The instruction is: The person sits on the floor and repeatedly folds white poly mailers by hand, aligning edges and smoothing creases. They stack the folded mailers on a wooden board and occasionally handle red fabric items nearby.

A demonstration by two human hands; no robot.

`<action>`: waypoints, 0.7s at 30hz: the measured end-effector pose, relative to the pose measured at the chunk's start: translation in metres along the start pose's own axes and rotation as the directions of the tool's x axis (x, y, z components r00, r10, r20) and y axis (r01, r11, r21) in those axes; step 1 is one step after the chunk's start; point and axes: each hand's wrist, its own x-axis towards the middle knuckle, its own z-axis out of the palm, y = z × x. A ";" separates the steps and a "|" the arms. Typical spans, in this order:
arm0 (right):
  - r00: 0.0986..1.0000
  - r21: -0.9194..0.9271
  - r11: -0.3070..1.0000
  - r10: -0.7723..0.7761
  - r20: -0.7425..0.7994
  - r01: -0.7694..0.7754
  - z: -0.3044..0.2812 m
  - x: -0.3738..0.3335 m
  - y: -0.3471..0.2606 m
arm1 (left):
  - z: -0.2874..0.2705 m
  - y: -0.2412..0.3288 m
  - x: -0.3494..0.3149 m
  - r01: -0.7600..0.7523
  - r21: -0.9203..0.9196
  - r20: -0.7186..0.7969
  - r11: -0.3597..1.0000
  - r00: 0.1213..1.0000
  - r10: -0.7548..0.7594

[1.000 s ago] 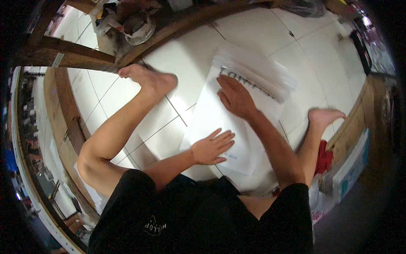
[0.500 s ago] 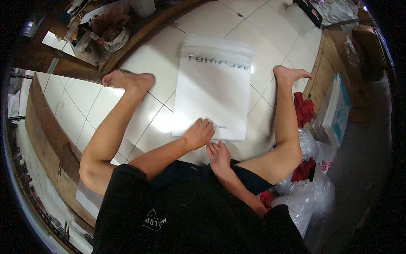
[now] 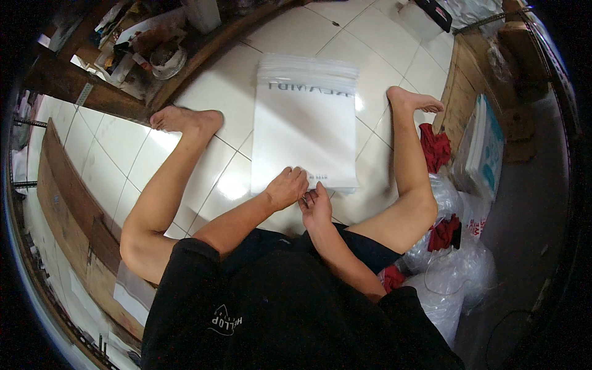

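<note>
Nearest, the right hand [image 3: 316,208] is turned partly palm-up, fingers bent at the near edge of the stack of white plastic bags [image 3: 302,132]; just beside it, the left hand [image 3: 287,187] lies palm-down, fingertips at that same edge; I cannot tell whether either grip is pinching a layer; the stack lies flat on the tiled floor [image 3: 213,163] between the legs; it looks gathered and mostly squared, slight unevenness remaining at the near right corner and layered far end.
</note>
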 end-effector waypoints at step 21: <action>0.981 -0.010 0.982 -0.190 0.045 0.190 0.039 -0.008 -0.010 | -0.008 -0.012 0.003 0.070 -0.208 -0.045 0.976 0.996 -0.081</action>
